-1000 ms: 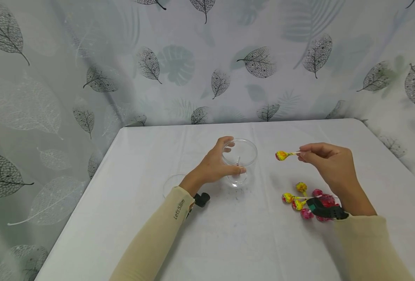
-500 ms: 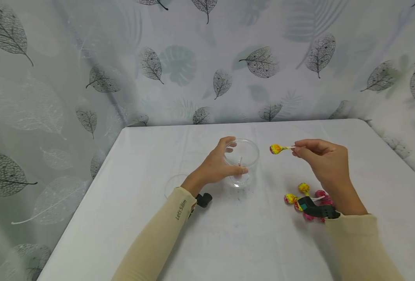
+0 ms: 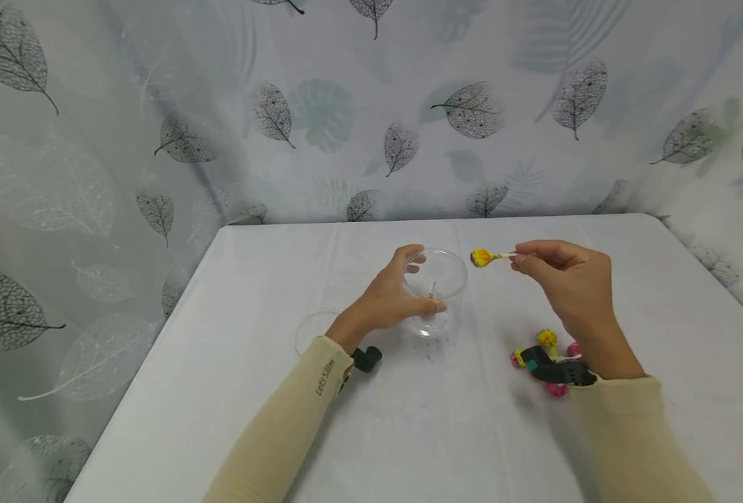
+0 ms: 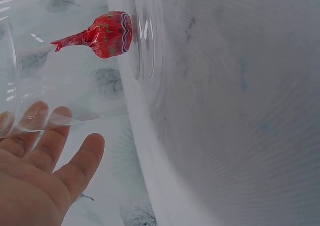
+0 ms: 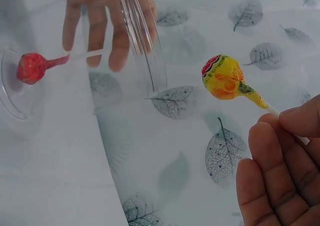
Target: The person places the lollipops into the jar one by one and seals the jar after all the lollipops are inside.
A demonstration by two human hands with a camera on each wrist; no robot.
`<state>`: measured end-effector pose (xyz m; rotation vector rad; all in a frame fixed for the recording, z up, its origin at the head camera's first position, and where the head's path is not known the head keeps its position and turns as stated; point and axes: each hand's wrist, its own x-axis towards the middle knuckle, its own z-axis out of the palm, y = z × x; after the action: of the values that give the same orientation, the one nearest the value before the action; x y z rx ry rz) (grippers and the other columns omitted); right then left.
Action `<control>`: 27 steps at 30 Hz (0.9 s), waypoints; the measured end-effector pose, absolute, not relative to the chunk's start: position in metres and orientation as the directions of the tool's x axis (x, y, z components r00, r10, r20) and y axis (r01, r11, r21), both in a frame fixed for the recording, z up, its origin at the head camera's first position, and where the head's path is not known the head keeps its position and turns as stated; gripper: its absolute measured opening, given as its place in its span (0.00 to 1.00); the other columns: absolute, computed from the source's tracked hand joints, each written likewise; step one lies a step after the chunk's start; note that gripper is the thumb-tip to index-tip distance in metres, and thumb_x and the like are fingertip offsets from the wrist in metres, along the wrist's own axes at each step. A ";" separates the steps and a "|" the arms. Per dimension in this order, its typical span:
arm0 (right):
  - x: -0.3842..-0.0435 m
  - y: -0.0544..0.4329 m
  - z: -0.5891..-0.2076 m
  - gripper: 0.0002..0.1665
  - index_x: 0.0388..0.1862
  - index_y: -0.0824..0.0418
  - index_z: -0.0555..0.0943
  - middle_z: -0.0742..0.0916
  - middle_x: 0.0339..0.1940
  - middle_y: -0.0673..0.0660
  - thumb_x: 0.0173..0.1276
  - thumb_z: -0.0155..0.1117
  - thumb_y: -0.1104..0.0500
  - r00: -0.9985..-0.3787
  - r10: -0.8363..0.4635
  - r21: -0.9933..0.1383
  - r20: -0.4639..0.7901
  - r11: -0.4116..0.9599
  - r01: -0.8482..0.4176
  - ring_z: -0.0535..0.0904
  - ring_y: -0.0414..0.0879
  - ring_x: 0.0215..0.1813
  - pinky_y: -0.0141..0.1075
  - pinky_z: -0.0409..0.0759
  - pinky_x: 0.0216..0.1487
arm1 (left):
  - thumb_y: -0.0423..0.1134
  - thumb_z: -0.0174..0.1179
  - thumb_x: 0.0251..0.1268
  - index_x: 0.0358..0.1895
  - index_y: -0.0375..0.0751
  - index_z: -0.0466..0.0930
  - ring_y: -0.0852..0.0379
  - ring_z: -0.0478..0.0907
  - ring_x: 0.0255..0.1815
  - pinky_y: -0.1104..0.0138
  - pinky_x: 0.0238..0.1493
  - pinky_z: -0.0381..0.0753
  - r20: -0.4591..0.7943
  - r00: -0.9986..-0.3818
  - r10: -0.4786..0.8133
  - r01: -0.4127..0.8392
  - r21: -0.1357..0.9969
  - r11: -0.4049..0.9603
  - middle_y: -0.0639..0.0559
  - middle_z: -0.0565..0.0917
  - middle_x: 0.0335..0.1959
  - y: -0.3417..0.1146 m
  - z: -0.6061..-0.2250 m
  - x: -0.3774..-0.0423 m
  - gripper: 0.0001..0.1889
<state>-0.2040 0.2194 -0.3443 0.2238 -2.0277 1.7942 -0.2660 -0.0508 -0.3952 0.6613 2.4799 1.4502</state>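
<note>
My left hand [image 3: 386, 299] grips a clear round jar [image 3: 460, 288] from its left side, thumb in front and fingers behind. One red-wrapped lollipop [image 4: 107, 34] stands inside, head down on the jar's bottom. Between thumb and fingertips, my right hand [image 3: 566, 283] pinches the white stick of a yellow-wrapped lollipop [image 3: 481, 258]. That lollipop's head points left, just right of the jar's rim and apart from it. In the right wrist view, the yellow lollipop [image 5: 223, 78] is outside the jar's mouth.
Below my right wrist, a heap of lollipops lies on the white table [image 3: 377, 433], with a yellow one [image 3: 546, 338] and a pink one [image 3: 556, 390] showing. A clear round lid [image 3: 300, 331] lies left of the jar, partly behind my left wrist. Leaf-printed curtain [image 3: 333, 168] surrounds the table.
My right hand has moved left and slightly up, bringing the yellow lollipop closer to the jar's rim. My left hand and the jar have stayed nearly still.
</note>
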 end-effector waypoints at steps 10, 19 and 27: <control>-0.208 0.211 -0.346 0.08 0.46 0.71 0.89 0.92 0.38 0.48 0.70 0.68 0.69 -0.897 0.134 -0.896 0.421 0.214 -0.389 0.89 0.39 0.38 0.25 0.83 0.49 | 0.53 0.80 0.54 0.82 0.57 0.52 0.57 0.65 0.77 0.48 0.68 0.74 0.049 -0.882 0.468 0.269 0.869 0.416 0.60 0.69 0.76 -0.052 -0.395 -0.265 0.56; -0.209 0.204 -0.345 0.09 0.47 0.70 0.89 0.92 0.38 0.45 0.71 0.69 0.67 -0.891 0.134 -0.880 0.433 0.278 -0.385 0.89 0.38 0.39 0.25 0.83 0.50 | 0.52 0.80 0.55 0.82 0.57 0.52 0.57 0.65 0.77 0.49 0.68 0.74 0.045 -0.888 0.458 0.259 0.871 0.417 0.61 0.69 0.76 -0.051 -0.393 -0.264 0.55; -0.208 0.195 -0.348 0.09 0.46 0.72 0.88 0.91 0.36 0.43 0.71 0.69 0.68 -0.877 0.127 -0.862 0.463 0.294 -0.413 0.89 0.37 0.38 0.26 0.83 0.48 | 0.51 0.80 0.54 0.82 0.58 0.52 0.58 0.66 0.76 0.49 0.68 0.74 0.042 -0.892 0.451 0.254 0.871 0.421 0.61 0.69 0.76 -0.047 -0.394 -0.263 0.55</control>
<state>-0.2077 0.1955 -0.3478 0.2552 -2.1213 1.6146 -0.2635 -0.0474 -0.3937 0.6221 2.4752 1.4641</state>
